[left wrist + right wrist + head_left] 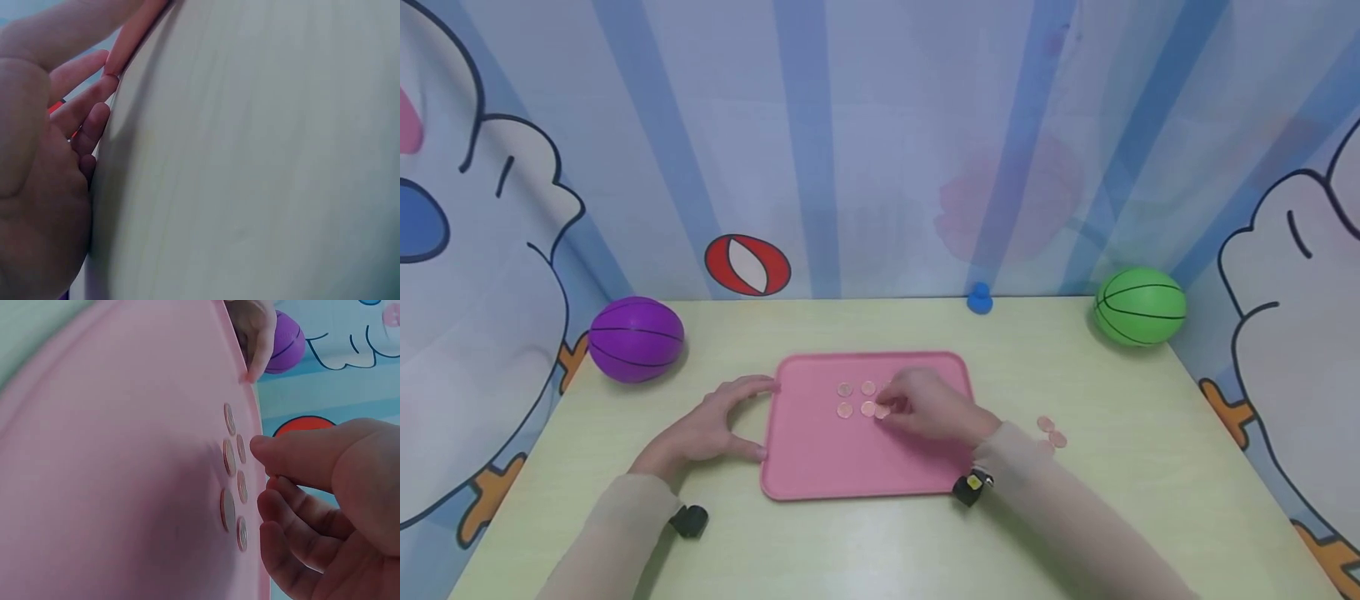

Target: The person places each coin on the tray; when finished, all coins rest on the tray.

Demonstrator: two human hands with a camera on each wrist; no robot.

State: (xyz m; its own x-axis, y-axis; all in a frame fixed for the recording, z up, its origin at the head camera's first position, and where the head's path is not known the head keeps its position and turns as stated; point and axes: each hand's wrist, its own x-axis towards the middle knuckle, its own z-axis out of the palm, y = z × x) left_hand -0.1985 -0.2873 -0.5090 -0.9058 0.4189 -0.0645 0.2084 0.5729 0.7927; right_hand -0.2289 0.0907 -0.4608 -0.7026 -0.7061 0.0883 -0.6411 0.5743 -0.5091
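A pink tray (827,467) lies on the table, with small copper-coloured coins (227,509) in two short rows on it. Over the tray, my right hand (928,404) has its fingers bent and pinches a coin (882,411) between thumb and forefinger; in the right wrist view the fingertips hide nearly all of it. That hand covers part of the rows in the head view. My left hand (711,425) rests at the tray's left edge, thumb and fingers spread and touching the rim. The left wrist view shows its fingers (84,106) against the tray's side.
More coins (1057,439) lie on the table to the right of the tray, partly behind the right sleeve. A purple ball (636,339) sits at the back left, a green ball (1140,307) at the back right. A small blue object (980,298) stands by the rear curtain.
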